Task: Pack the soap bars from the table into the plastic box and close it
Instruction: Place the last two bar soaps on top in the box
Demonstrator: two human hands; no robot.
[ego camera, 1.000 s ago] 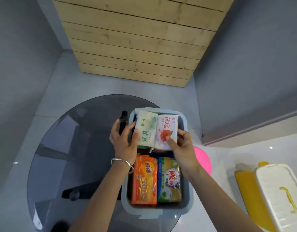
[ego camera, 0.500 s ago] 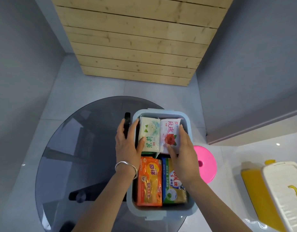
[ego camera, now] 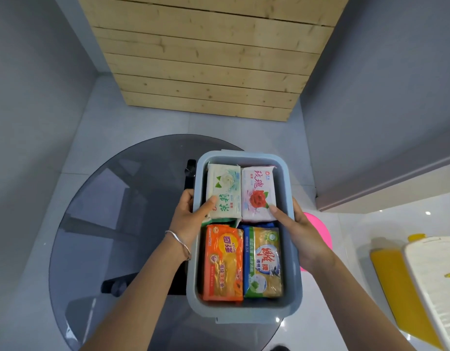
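Observation:
A blue-grey plastic box (ego camera: 244, 156) stands open on the round dark glass table (ego camera: 117, 224). Its top layer shows a white-green soap bar (ego camera: 225, 183) and a pink rose soap bar (ego camera: 258, 191) at the far end. An orange bar (ego camera: 222, 262) and a yellow-green bar (ego camera: 264, 262) lie at the near end. My left hand (ego camera: 188, 219) straddles the left wall, thumb on the white-green bar, fingers outside. My right hand (ego camera: 300, 231) straddles the right wall, thumb on the pink bar. No lid for the box is in sight.
A pink round object (ego camera: 317, 229) lies on the floor right of the table, partly behind my right hand. A yellow container (ego camera: 396, 287) with a white lid (ego camera: 434, 274) stands at far right. A black object (ego camera: 189, 171) sits against the box's left side. A wooden panel (ego camera: 206, 59) leans on the far wall.
The white-green and pink bars went down from above the rim to lie flat inside the box. Both hands slid back from the bars to the box's side walls.

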